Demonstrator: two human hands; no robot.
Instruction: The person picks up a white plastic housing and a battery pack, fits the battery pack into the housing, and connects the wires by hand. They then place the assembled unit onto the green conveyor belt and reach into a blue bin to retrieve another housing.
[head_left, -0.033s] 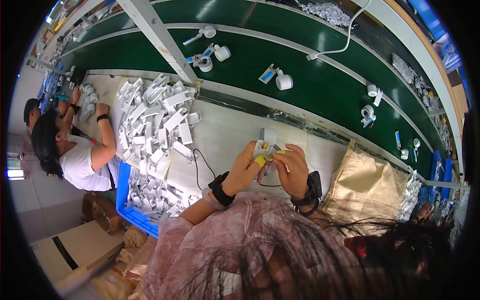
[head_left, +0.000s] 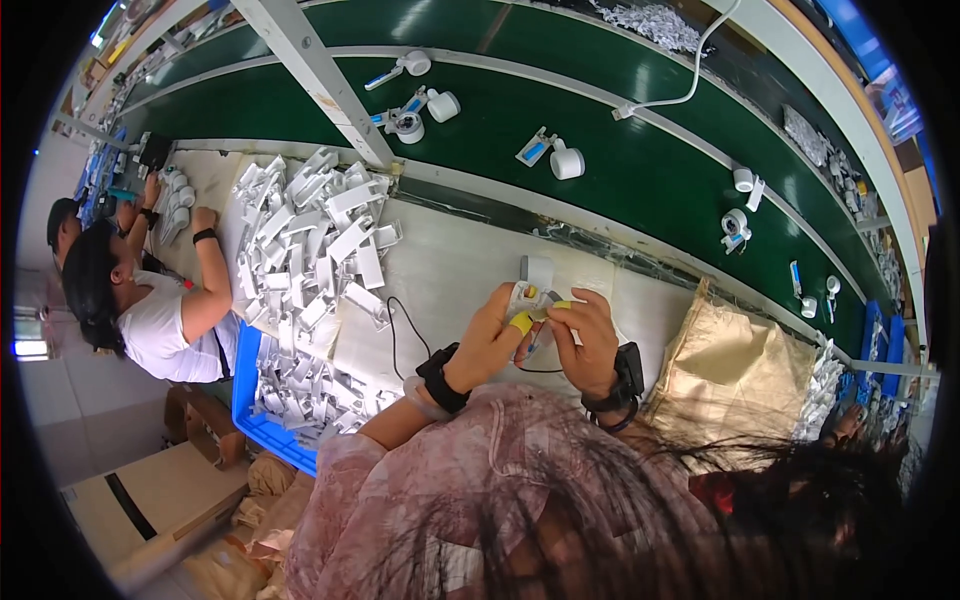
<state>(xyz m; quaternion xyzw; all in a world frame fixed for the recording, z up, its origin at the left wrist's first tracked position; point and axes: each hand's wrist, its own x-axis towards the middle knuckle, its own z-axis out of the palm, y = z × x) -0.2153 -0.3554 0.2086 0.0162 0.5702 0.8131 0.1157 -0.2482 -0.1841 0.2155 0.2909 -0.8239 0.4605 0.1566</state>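
Note:
Near the front of the worktable, my left hand (head_left: pixel 490 335) is closed around a white plastic part with a round white head (head_left: pixel 537 269) at its far end. Close against it on the right, my right hand (head_left: pixel 588 343) pinches at the same part with thumb and forefinger. Yellow covers (head_left: pixel 521 322) wrap some of my fingertips. Between the hands the fingers hide most of the part, and what the right fingertips press on is too small to make out. Black bands (head_left: pixel 443 377) circle both wrists.
Left of me, white plastic brackets (head_left: pixel 352 238) lie heaped on the table, with more in a blue crate (head_left: pixel 243 383). A green conveyor (head_left: pixel 490 130) carries several white assemblies (head_left: pixel 567 163). A tan sack (head_left: pixel 735 350) lies right; a black cable (head_left: pixel 396 335) crosses the table. Another person (head_left: pixel 165 325) works at far left.

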